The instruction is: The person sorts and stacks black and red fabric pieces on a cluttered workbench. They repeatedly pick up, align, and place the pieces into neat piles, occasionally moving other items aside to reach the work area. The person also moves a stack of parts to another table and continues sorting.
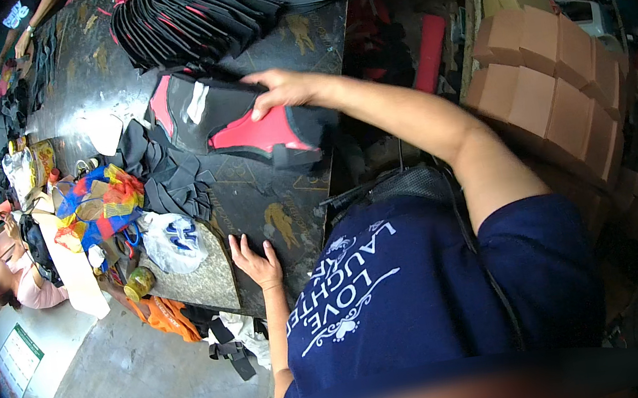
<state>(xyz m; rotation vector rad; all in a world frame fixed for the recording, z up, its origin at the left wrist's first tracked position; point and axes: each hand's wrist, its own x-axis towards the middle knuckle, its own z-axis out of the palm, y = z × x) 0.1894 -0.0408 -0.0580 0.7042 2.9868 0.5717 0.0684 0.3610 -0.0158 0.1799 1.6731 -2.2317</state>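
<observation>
My right hand (278, 93) grips the upper edge of a black and red fabric panel (202, 138), its thumb on top and its other fingers partly hidden. The panel has a white mark and lies over the dark tabletop (253, 187). On the table's near part, my left hand (258, 265) rests with fingers spread, holding nothing. Beyond the panel stands a row of stacked black and red fabric pieces (187, 23). Loose black cloth scraps (170, 166) lie just left of the panel.
A clear plastic bag (173, 242), a jar (139, 283) and a multicoloured net bundle (102, 203) crowd the left side. Brown cardboard boxes (540, 101) are stacked at right. Other people work at the far left: a pink-shirted person (32, 285) and a forearm (40, 12).
</observation>
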